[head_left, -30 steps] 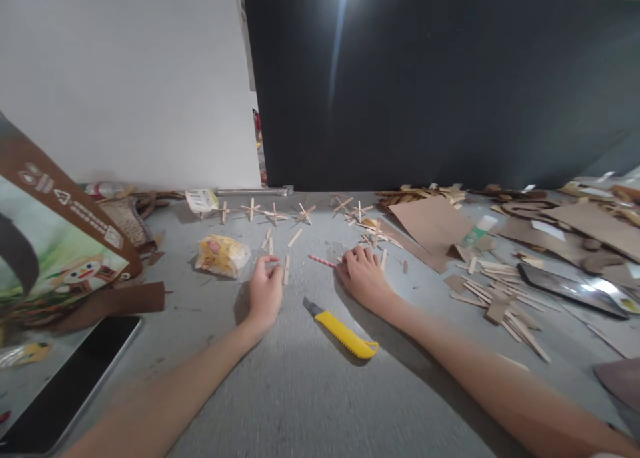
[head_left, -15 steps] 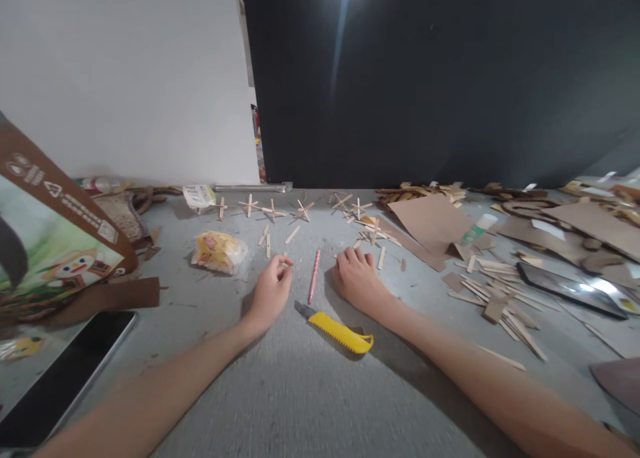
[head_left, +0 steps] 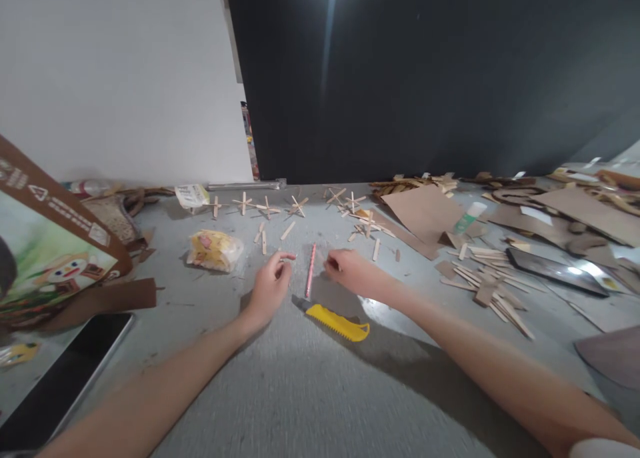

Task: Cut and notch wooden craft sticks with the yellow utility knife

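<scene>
My left hand [head_left: 269, 288] rests on the grey table, its index finger stretched to the right and its thumb apart. A pink patterned stick [head_left: 311, 270], like a pencil or straw, lies upright in view between my hands, touched by neither. My right hand [head_left: 349, 271] is closed on the other side of it, fingers curled together with the thumb; whatever they pinch, if anything, is too small to name. Just below the stick lies a yellow utility knife [head_left: 339, 323], blade out and pointing up-left. Short wooden stick pieces [head_left: 288, 230] lie beyond my hands.
Crossed-stick shapes [head_left: 297, 206] stand in a row at the back. At left are a snack packet [head_left: 215, 250], a printed bag [head_left: 65, 245] and a phone [head_left: 65, 378]. Loose sticks [head_left: 505, 305], cardboard [head_left: 425, 215], a glue stick [head_left: 470, 218] and a dark glossy device [head_left: 555, 271] occupy the right.
My right hand has lifted and turned, its fingers going from lying on the table to curled together. My left index finger has straightened a little. The whole view has shifted slightly.
</scene>
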Demonstrator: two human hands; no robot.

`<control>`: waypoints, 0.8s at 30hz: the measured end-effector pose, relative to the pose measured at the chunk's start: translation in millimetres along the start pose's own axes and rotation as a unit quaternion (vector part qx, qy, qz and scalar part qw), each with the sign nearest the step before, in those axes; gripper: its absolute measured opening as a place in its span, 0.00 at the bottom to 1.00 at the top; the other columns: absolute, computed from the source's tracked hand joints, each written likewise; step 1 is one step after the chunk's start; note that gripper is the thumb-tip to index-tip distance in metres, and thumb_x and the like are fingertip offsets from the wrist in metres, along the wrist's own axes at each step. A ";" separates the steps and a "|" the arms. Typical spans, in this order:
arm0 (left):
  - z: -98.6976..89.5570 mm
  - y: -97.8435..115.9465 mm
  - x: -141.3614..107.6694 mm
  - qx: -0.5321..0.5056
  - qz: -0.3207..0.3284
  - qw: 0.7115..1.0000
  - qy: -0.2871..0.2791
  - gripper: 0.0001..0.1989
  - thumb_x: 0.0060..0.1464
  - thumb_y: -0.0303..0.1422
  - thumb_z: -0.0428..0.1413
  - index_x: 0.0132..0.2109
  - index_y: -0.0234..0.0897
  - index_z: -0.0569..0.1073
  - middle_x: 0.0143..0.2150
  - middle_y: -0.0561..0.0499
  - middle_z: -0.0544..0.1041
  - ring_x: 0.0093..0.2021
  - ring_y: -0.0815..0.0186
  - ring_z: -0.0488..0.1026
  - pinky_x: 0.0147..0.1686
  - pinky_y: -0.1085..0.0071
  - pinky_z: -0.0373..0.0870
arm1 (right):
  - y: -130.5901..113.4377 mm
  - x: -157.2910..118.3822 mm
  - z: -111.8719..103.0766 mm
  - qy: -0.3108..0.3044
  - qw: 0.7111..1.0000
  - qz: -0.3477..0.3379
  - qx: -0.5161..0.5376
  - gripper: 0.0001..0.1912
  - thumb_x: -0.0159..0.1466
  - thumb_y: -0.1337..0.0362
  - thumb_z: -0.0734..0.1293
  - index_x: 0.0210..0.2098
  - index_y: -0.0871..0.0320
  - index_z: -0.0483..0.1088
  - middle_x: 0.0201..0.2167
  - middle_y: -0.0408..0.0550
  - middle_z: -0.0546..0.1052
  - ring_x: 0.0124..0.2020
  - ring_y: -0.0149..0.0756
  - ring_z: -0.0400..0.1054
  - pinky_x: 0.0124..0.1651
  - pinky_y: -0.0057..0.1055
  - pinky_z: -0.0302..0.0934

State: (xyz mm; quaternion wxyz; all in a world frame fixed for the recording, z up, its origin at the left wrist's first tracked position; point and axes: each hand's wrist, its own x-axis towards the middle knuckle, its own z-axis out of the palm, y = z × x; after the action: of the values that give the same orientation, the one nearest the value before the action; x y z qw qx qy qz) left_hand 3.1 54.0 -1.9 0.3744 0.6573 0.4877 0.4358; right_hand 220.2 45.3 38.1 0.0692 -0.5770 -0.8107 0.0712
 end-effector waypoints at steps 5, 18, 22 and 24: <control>4.5 3.2 -7.1 -0.072 0.063 0.989 -0.117 0.23 0.67 0.44 0.55 0.63 0.40 0.70 0.33 0.54 0.74 0.32 0.65 0.73 0.38 0.68 0.69 | -24.8 -4.2 13.9 0.023 0.964 -0.019 0.264 0.15 0.73 0.67 0.62 0.29 0.56 0.67 0.26 0.44 0.77 0.26 0.30 0.65 0.30 0.28 0.51; 0.5 -8.7 -1.2 -0.113 0.054 0.979 -0.162 0.41 0.55 0.53 0.67 0.70 0.38 0.71 0.39 0.50 0.76 0.35 0.64 0.73 0.41 0.64 0.73 | -30.1 -16.6 -2.3 -0.033 0.969 -0.054 0.240 0.16 0.73 0.69 0.58 0.31 0.57 0.71 0.31 0.47 0.79 0.30 0.34 0.69 0.34 0.30 0.54; 2.4 -15.8 1.5 -0.089 0.071 0.989 -0.091 0.42 0.55 0.53 0.67 0.69 0.35 0.72 0.37 0.52 0.73 0.38 0.65 0.70 0.45 0.66 0.70 | -37.2 -33.6 -15.4 -0.071 0.987 -0.097 0.105 0.13 0.75 0.58 0.63 0.41 0.58 0.75 0.36 0.51 0.81 0.36 0.40 0.74 0.37 0.33 0.57; 2.3 -19.3 2.5 -0.066 0.086 0.991 -0.073 0.41 0.55 0.50 0.68 0.70 0.36 0.71 0.38 0.52 0.74 0.40 0.65 0.70 0.47 0.66 0.69 | -42.3 -40.8 -17.5 -0.099 0.989 -0.101 0.042 0.17 0.70 0.51 0.71 0.47 0.59 0.75 0.42 0.55 0.82 0.42 0.47 0.76 0.38 0.34 0.58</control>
State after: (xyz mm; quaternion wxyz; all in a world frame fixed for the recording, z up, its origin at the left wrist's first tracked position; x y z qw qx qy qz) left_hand -0.5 61.1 -19.8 0.4129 0.7008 0.3712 0.4480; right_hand 197.7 -6.3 62.2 0.0192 -0.4784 -0.8642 0.1547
